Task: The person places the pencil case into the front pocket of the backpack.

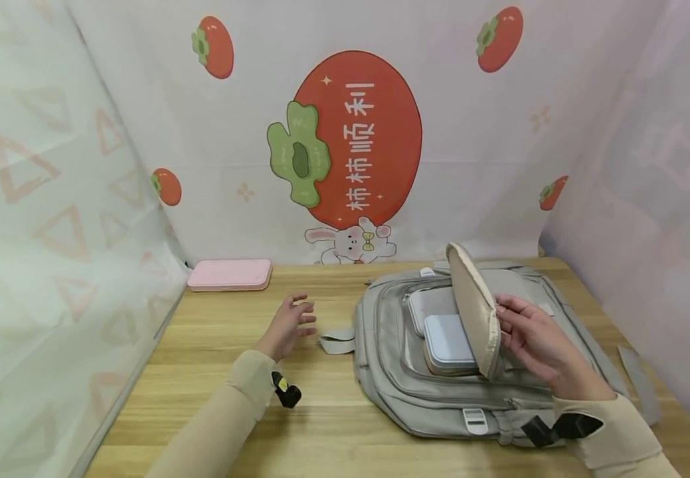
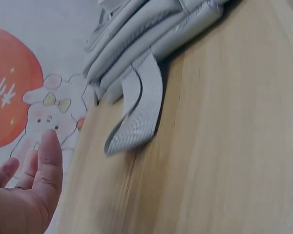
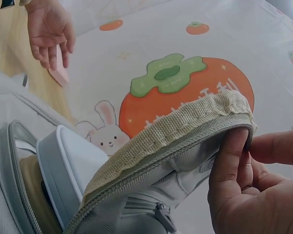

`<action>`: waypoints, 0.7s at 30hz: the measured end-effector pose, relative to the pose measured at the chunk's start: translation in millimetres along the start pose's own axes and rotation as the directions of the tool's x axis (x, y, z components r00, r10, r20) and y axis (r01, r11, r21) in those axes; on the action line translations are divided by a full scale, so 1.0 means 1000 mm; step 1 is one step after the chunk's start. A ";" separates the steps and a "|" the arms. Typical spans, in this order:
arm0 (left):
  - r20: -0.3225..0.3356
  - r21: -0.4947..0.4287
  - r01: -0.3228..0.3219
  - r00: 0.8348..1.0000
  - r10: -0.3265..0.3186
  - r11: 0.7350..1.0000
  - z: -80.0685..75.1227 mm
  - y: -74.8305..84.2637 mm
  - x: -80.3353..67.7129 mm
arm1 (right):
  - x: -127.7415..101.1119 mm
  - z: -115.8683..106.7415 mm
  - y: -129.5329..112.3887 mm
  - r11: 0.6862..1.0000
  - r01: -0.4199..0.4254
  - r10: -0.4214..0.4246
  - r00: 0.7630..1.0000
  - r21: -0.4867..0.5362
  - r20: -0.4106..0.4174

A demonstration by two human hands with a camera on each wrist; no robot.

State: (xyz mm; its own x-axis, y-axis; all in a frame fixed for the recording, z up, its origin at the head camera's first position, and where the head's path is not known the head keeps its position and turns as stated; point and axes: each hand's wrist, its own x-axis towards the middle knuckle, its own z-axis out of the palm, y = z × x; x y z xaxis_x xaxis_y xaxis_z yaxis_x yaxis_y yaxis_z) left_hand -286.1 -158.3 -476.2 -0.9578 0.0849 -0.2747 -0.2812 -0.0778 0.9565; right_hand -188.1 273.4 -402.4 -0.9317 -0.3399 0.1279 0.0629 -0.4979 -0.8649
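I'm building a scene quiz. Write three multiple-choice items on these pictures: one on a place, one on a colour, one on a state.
1. Where does the pink case lie?
A. inside the backpack
B. on the table's far left
C. under the right hand

2. What colour is the backpack?
A. grey
B. black
C. red

3. What is the left hand doing?
A. gripping a strap
B. holding the case
C. open, holding nothing

B: the case sits by the left wall.
A: grey fabric throughout.
C: fingers spread; the right hand holds the flap up.

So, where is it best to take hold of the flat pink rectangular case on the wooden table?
Pinch the flat pink rectangular case across its long edges from above. It lies flat and low, so the sides offer little; the open left hand is nearest.
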 end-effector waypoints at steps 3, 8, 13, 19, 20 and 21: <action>-0.034 0.004 0.001 0.999 -0.001 1.000 -0.017 0.003 0.000 | 0.000 -0.001 -0.001 1.000 0.003 -0.003 1.000 0.010 -0.001; -0.110 0.000 -0.003 0.994 0.003 1.000 -0.042 0.009 -0.003 | -0.001 -0.003 -0.003 1.000 0.001 -0.001 1.000 0.027 0.002; -0.133 0.024 -0.011 0.991 0.014 1.000 -0.058 0.016 -0.004 | -0.002 -0.005 -0.003 1.000 0.006 -0.006 1.000 0.030 0.006; -0.164 0.041 -0.023 0.986 0.029 0.999 -0.078 0.022 -0.002 | -0.004 -0.007 -0.002 1.000 0.004 -0.004 1.000 0.013 -0.003; -0.171 0.039 -0.020 0.985 0.027 0.999 -0.081 0.023 -0.002 | -0.004 -0.007 -0.002 1.000 0.003 -0.003 1.000 0.014 -0.002; -0.177 0.035 -0.017 0.984 0.023 0.999 -0.085 0.024 -0.002 | -0.004 -0.007 -0.001 1.000 0.003 -0.003 1.000 0.016 0.001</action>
State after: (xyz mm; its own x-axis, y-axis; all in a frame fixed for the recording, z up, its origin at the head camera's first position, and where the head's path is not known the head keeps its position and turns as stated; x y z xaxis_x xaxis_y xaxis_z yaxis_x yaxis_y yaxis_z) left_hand -296.3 -244.6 -460.8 -0.9595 -0.0943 -0.2656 -0.2625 -0.0445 0.9639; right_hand -186.5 281.2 -405.3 -0.9315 -0.3392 0.1310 0.0659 -0.5118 -0.8566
